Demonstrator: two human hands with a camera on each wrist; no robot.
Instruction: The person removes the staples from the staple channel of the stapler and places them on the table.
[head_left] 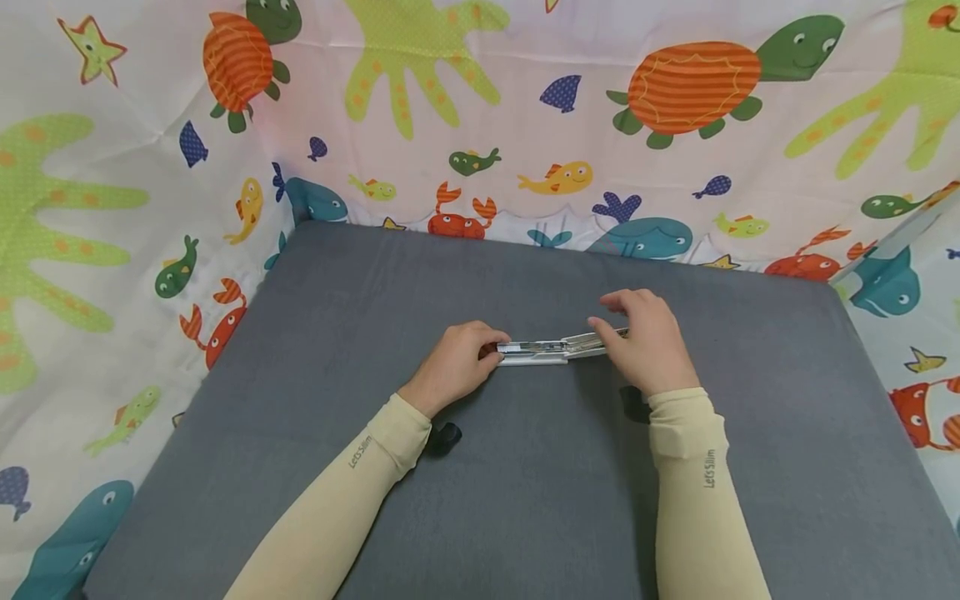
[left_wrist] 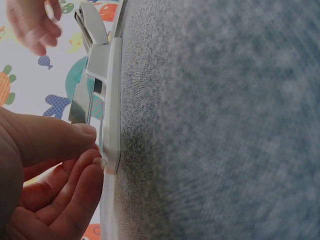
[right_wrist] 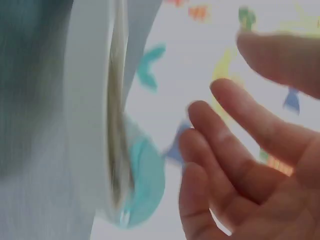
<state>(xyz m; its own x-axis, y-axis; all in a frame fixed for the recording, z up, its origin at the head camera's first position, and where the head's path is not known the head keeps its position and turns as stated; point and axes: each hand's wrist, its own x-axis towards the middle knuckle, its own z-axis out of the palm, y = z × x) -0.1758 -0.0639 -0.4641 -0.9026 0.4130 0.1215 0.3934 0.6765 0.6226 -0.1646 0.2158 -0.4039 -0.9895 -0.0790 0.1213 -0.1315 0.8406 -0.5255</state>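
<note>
A white stapler (head_left: 532, 360) lies folded open on the grey surface, its metal magazine showing along the left half and its top cover tilted up on the right. At its left end my left hand (head_left: 453, 358) pinches the stapler between thumb and fingers; the left wrist view shows the thumb by the end of the metal magazine (left_wrist: 80, 102). Over the stapler's right half hovers my right hand (head_left: 652, 346), thumb and fingers spread apart. In the right wrist view, nothing lies between these fingers, and a blurred white stapler part (right_wrist: 87, 110) stands beside them.
The grey padded surface (head_left: 300, 500) extends around both arms. A curtain (head_left: 510, 75) printed with sea animals hangs along the back and both sides. Small black wrist devices (head_left: 446, 439) sit under the cuffs of the cream sleeves (head_left: 330, 500).
</note>
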